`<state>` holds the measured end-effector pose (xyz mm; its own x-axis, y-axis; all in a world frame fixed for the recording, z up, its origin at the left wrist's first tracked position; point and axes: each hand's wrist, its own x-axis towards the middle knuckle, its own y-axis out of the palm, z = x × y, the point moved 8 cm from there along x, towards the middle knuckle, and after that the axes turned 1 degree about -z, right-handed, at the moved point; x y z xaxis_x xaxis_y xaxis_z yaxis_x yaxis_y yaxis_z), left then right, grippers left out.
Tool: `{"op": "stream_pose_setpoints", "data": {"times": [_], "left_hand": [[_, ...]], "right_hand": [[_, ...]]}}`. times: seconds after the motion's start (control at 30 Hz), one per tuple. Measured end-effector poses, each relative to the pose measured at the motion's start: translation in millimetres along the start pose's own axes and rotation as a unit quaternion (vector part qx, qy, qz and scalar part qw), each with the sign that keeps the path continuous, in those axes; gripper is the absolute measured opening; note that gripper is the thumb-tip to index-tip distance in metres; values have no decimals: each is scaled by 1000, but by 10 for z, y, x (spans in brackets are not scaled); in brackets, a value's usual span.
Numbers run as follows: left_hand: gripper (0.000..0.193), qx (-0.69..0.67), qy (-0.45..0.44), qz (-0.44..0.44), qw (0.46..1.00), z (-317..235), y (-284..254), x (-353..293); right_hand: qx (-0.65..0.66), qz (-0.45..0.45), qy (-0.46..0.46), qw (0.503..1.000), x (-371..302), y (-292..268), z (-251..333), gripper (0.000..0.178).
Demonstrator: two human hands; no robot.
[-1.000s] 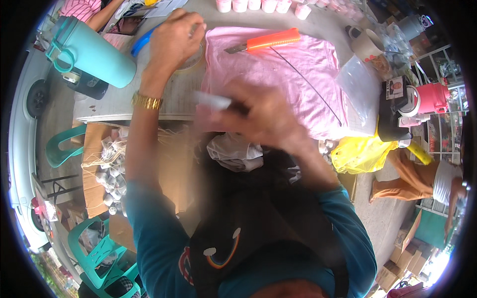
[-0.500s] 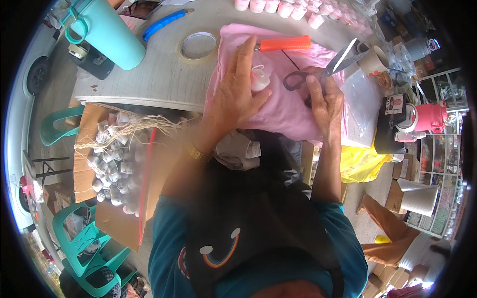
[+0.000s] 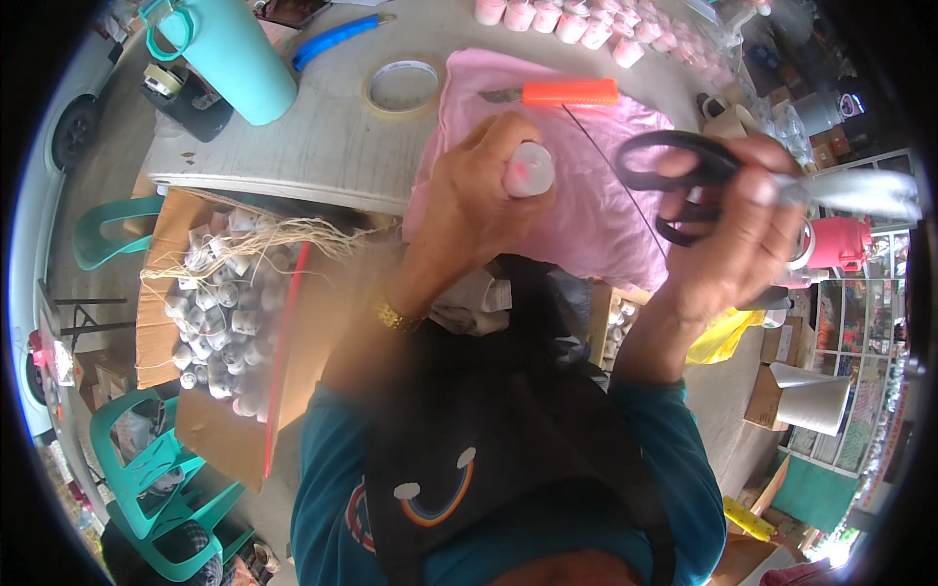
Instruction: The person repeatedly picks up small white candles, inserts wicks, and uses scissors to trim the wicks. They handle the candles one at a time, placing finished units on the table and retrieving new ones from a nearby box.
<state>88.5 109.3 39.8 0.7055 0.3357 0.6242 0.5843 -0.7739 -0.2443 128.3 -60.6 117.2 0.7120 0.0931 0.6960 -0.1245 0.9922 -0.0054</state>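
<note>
My left hand (image 3: 481, 190) is closed round a small white cylindrical piece (image 3: 531, 168), whose pale round end with a pink patch faces up. It is over the left part of a folded pink cloth (image 3: 576, 220) on the table. In my right hand (image 3: 735, 239) is a pair of black-handled scissors (image 3: 684, 161), raised near the cloth's right edge with the blades pointing right, blurred by motion. On the cloth's far part lies an orange utility knife (image 3: 572, 93) with its blade exposed, and a thin dark rod (image 3: 618, 178) slants across the cloth.
A tape roll (image 3: 401, 86), blue cutter (image 3: 337, 41) and teal tumbler (image 3: 230, 68) stand or lie at the table's left. Rows of small pink-and-white pieces (image 3: 596, 31) line the far side. A cardboard box (image 3: 220, 444) of white pieces and strings is left of me, near green chairs (image 3: 142, 439).
My right hand has lifted the scissors off the cloth and swung them rightward. My left hand, spread beside the white piece before, now grips it. A person at the lower right has left view.
</note>
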Motion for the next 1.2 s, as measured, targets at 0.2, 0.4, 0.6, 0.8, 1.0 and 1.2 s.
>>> {"op": "stream_pose_setpoints", "data": {"times": [0.2,0.4,0.6,0.8,1.0,1.2], "left_hand": [[34,16,18,20,999,32,14,19],[27,-16,34,10,999,13,17,20],[28,-23,39,3,999,-34,-2,68],[31,5,30,14,999,-6,48,37],[32,-2,57,2,998,56,58,113],[28,-38,-43,44,997,178,44,108]], "right_hand": [[-128,75,16,989,18,378,5,15],[-109,-12,-139,984,10,357,301,27],[-118,-187,-51,974,-57,-64,255,41],[-199,10,-78,977,10,349,136,29],[-128,65,29,989,-65,483,-42,32],[-59,42,93,993,3,148,-560,21]]}}
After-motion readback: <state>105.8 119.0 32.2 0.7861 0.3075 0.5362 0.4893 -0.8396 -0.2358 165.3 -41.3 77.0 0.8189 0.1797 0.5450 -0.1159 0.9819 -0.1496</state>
